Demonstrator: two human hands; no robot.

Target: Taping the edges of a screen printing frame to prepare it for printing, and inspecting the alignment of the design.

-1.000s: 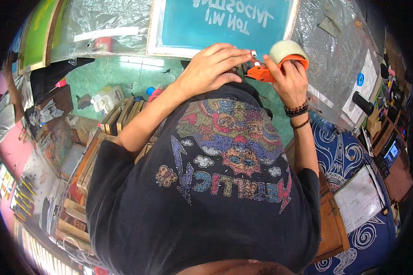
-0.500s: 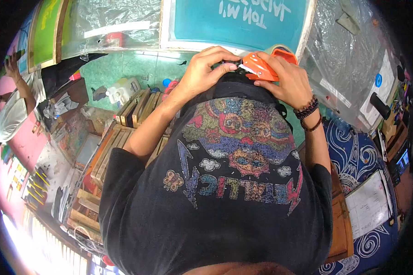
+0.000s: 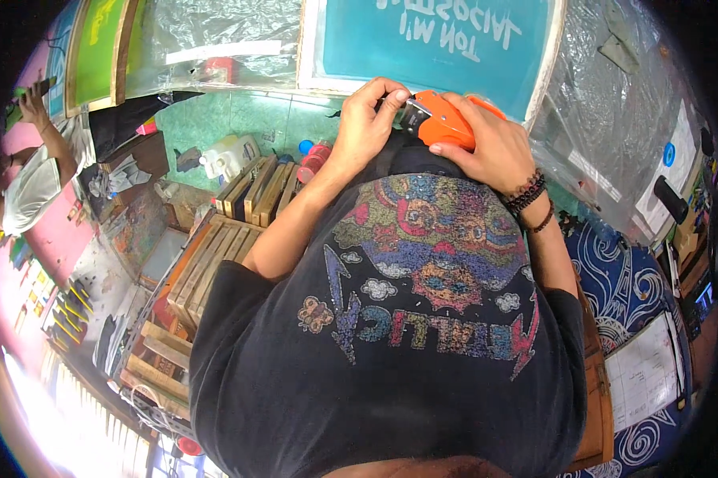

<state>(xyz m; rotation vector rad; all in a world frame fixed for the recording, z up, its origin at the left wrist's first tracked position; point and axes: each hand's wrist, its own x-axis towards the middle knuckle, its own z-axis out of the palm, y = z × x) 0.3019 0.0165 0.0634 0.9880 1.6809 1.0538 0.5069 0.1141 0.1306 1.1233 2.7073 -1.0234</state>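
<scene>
My right hand, with bead bracelets at the wrist, grips an orange tape dispenser just above the waist of my black printed T-shirt. Its dark front end and metal part point left, and the tape roll is mostly hidden. My left hand has thumb and index finger closed at that front end, on what looks like the thin tape end, too small to be sure. A teal screen-printing frame with white lettering lies on plastic sheeting just beyond both hands.
Green and yellow screen frames stand upper left. A co-worker's arm is raised at far left. Wooden frames, white jugs and pink bottles sit below left. Right are plastic sheeting and blue patterned cloth with papers.
The dispenser has turned and come down, hiding its cream roll behind my right hand. My left hand has drawn back from outstretched fingers into a pinch at the dispenser's front.
</scene>
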